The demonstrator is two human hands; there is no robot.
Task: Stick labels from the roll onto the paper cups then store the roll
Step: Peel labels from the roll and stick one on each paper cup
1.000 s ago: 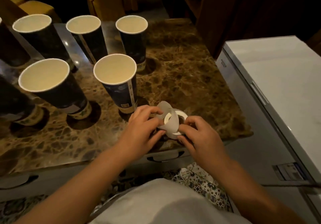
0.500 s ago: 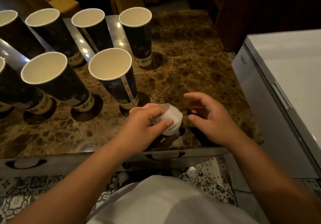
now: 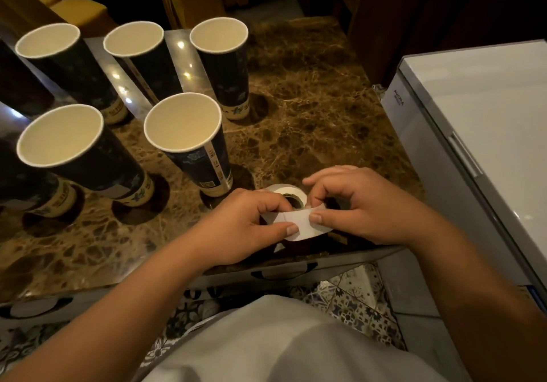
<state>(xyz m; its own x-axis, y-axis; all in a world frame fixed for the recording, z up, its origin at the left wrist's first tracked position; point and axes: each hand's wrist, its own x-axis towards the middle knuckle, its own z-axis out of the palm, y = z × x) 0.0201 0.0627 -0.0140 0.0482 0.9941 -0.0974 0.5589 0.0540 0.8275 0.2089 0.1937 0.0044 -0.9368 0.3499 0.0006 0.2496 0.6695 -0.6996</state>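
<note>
A small white label roll point(image 3: 291, 193) rests near the front edge of the brown marble table point(image 3: 310, 115). Its loose white strip point(image 3: 296, 223) stretches between my hands. My left hand point(image 3: 245, 224) pinches the strip's left part with thumb and fingers. My right hand point(image 3: 361, 204) pinches its right end, fingers curled over the roll. Several tall dark paper cups stand open-topped to the left; the nearest cup point(image 3: 189, 138) is just behind my left hand, another cup point(image 3: 74, 147) is further left, and a third cup point(image 3: 222, 58) stands at the back.
A white chest freezer point(image 3: 473, 115) stands close on the right of the table. Drawer handles point(image 3: 284, 272) show under the table's front edge. Patterned floor tiles point(image 3: 355, 301) lie below, and my light shirt fills the bottom.
My right hand, open and off the roll half a second ago, has come back and pinched the strip. The roll now lies flatter on the table with its strip pulled out.
</note>
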